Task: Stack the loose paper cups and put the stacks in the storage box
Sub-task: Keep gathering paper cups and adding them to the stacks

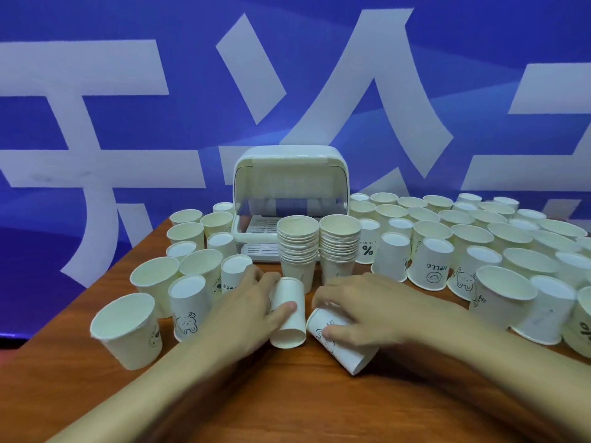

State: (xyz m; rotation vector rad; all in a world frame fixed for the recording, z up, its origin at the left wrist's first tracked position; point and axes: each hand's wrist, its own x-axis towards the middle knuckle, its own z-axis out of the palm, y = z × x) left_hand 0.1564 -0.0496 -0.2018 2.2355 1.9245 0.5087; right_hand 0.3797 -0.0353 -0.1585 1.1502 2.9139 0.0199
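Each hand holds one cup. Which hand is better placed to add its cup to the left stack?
Probably the left. The left hand grips the left cup just in front of the left stack; the right hand holds the right cup nearer the camera, before the right stack.

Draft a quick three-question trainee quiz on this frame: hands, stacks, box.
1. True or false: the left stack and the right stack already sit inside the storage box.
2. The left hand grips: A) one loose cup B) a tall stack C) nothing.
3. Short answer: how many cups does the right hand grip?

Key
1. False: both stand on the table, in front of the box.
2. A.
3. One, the printed cup.
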